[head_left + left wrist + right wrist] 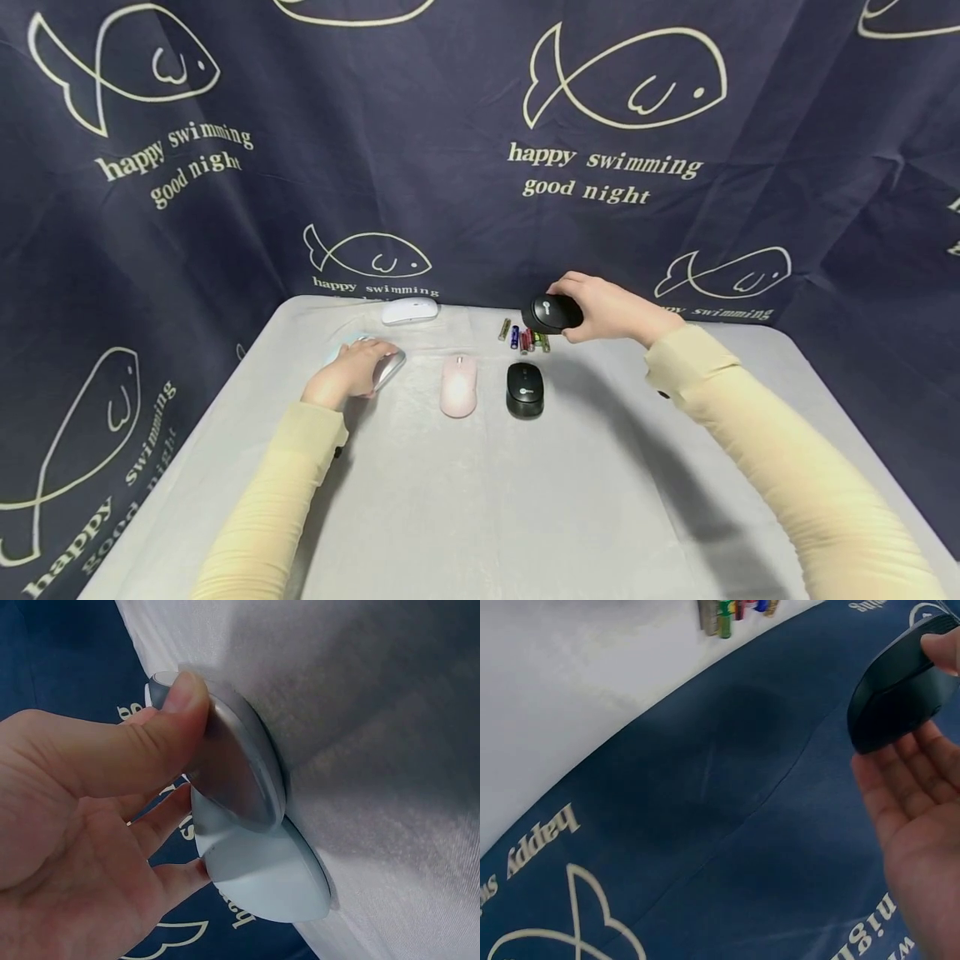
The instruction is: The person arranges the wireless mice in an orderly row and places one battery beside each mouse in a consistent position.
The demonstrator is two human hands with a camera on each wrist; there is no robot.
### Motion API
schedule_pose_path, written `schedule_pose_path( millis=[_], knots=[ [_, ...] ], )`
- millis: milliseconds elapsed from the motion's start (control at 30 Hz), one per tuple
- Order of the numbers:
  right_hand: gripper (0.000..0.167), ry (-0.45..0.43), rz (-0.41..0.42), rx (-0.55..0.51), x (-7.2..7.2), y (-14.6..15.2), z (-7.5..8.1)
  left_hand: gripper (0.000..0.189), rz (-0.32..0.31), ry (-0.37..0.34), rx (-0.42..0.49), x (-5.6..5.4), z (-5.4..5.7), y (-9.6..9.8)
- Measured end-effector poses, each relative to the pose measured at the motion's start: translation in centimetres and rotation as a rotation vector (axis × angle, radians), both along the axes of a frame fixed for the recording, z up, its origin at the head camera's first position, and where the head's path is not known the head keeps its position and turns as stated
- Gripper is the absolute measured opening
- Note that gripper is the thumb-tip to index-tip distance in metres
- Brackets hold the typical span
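My left hand (351, 371) holds a silver-grey computer mouse (238, 776) at the left of the table, thumb on its near end and fingers round the far side. A pale blue mouse (266, 877) lies right beside it, with my little finger at its edge; in the head view my hand mostly covers it. Toward the back right, my right hand (603, 308) grips a black mouse (557, 314) between thumb and fingers, raised over the table. Several small batteries (524, 342) lie just left of and below that mouse in the head view.
A pink mouse (458, 388) and a second black mouse (525, 390) stand side by side mid-table. Near the back edge lies a white mouse (409, 311). A dark blue curtain (480, 167) with fish drawings hangs round the pale table (487, 500).
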State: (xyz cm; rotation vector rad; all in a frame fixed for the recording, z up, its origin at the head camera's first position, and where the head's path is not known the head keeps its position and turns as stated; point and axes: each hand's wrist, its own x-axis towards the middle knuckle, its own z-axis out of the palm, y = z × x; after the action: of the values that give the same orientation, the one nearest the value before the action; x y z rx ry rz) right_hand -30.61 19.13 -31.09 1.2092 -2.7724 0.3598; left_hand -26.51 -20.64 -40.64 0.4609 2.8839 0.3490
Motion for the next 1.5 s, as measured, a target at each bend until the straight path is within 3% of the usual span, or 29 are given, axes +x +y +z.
schedule_pose_path(
  millis=[567, 1233, 1500],
  knots=[
    [0.057, 0.048, 0.118, 0.084, 2.0, 4.1, -2.9, 0.083, 0.002, 0.005, 0.003, 0.1, 0.1, 0.1],
    [0.066, 0.085, 0.244, 0.234, 2.2, 6.2, -6.3, 0.084, 0.024, -0.024, -0.022, 0.0, 0.3, 0.3],
    [0.066, 0.078, 0.243, 0.311, 2.7, 6.3, -7.8, 0.084, 0.023, -0.023, -0.013, 0.2, 0.4, 0.4]
  ],
)
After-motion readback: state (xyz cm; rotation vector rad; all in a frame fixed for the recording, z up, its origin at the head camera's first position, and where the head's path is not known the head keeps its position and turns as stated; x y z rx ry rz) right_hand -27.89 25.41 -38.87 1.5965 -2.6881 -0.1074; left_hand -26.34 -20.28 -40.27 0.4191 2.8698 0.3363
